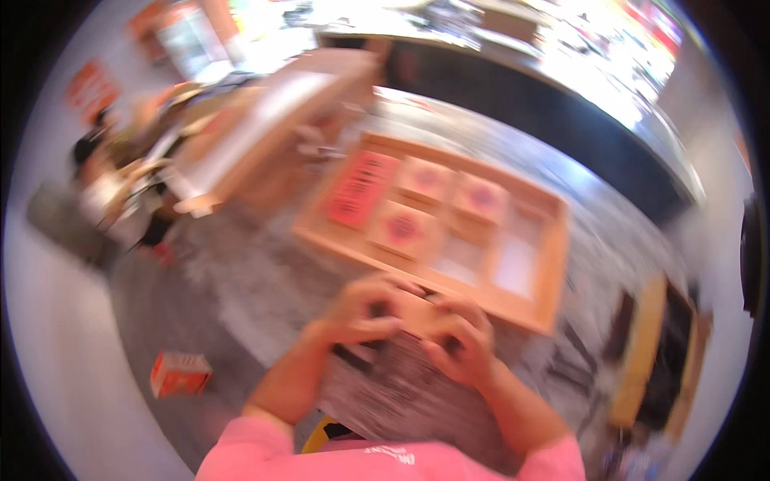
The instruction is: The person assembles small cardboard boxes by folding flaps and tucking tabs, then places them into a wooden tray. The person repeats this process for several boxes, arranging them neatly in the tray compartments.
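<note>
Close to my body, my left hand (pixel 365 311) and my right hand (pixel 464 341) grip the two ends of a small tan box (pixel 415 313). Fingers and thumbs curl round it, and blur hides its finer detail. Just beyond it lies a shallow orange-tan tray (pixel 544 309) split into compartments. A flat red box (pixel 363 190) fills the tray's left part. Three square tan boxes with dark round marks, including a near one (pixel 401 231), sit in its middle. White bottoms show in the compartments to the right.
A long open carton (pixel 277 120) stands at the back left, beside a person (pixel 116 192). A small orange-and-white box (pixel 180 374) is at the lower left. At the right is an open cardboard box (pixel 642 353). A dark counter (pixel 497 104) runs across the back.
</note>
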### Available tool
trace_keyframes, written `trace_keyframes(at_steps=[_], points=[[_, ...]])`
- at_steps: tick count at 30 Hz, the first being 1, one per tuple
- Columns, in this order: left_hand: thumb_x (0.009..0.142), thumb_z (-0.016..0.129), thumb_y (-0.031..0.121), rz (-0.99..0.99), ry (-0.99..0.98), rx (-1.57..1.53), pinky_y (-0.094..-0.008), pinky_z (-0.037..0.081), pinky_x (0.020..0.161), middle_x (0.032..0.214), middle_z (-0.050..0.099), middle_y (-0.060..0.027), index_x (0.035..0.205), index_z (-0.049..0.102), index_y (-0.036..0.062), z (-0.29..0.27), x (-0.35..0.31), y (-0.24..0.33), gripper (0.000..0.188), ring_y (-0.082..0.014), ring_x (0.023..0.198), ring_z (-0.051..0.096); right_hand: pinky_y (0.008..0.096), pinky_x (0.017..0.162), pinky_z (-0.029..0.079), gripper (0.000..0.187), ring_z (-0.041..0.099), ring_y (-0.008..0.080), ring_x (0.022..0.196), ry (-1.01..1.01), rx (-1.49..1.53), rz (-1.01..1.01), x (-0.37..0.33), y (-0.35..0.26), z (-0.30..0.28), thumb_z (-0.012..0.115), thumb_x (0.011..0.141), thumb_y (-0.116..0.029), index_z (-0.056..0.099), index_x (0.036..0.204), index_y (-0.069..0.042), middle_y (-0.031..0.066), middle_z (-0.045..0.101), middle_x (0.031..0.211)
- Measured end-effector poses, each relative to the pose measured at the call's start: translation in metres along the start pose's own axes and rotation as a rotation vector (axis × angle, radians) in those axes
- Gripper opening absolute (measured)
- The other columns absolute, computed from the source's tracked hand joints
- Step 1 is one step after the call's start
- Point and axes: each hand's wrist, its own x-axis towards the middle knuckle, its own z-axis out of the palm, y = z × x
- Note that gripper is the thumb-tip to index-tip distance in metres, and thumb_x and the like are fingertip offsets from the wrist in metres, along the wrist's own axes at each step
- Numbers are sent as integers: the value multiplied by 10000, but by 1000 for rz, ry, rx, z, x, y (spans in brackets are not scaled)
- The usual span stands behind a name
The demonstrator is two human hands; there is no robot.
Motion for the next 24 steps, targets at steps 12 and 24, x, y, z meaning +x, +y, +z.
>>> trace_keyframes(at_steps=[12,24], points=[[994,714,223,-131,85,-156,-437,386,1209,1400,596,-186,1424,515,-8,-12,-26,-38,527,-295,1337,560,474,832,540,339,633,357,1062,209,129,-53,-9,6,20,886,732,-238,595,871,-132,104,623,1178],[844,825,505,-293,9,-199,-378,465,1072,1308,583,-146,1207,558,21,-8,-19,-4,662,-235,1225,572,491,861,571,395,651,391,1103,216,185,-44,-7,8,32,883,758,-295,649,1030,-132,113,640,1221]])
